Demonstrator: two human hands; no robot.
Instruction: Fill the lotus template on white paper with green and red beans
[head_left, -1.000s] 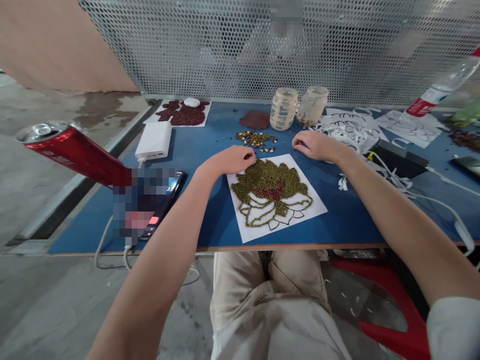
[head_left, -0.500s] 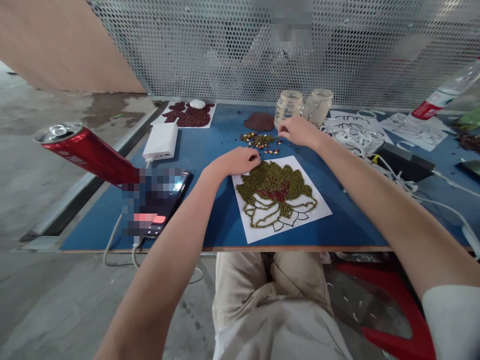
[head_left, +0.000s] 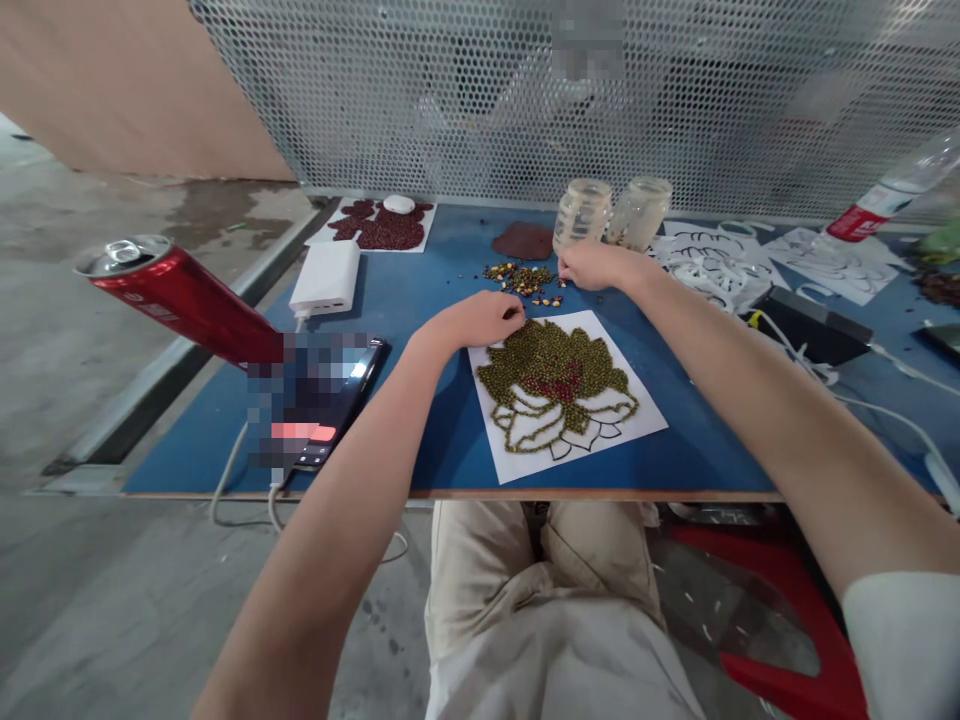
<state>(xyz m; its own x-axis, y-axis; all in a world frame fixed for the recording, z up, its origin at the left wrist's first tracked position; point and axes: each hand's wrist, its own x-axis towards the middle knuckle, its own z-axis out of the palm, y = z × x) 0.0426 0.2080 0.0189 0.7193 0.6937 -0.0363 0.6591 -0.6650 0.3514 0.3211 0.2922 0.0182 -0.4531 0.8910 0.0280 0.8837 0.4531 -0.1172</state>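
A partly filled lotus bean mosaic (head_left: 559, 375) lies on white paper (head_left: 646, 420) at the center of the frame. The left hand (head_left: 486, 318), fingers curled, rests at the paper's upper left edge; the right hand (head_left: 595, 266), fingertips bunched, is just beside loose beans (head_left: 521, 279), before two transparent jars (head_left: 640, 208) at upper center. Whether either grasps anything cannot be told.

The flat blue worktop (head_left: 442, 430) is softly lit, with faint shadows; left of the left fingers (head_left: 508, 300), the cylindrical red metal can (head_left: 187, 302) is stretched by lens distortion and the slim black phone (head_left: 346, 398) is partly masked by pixelation.
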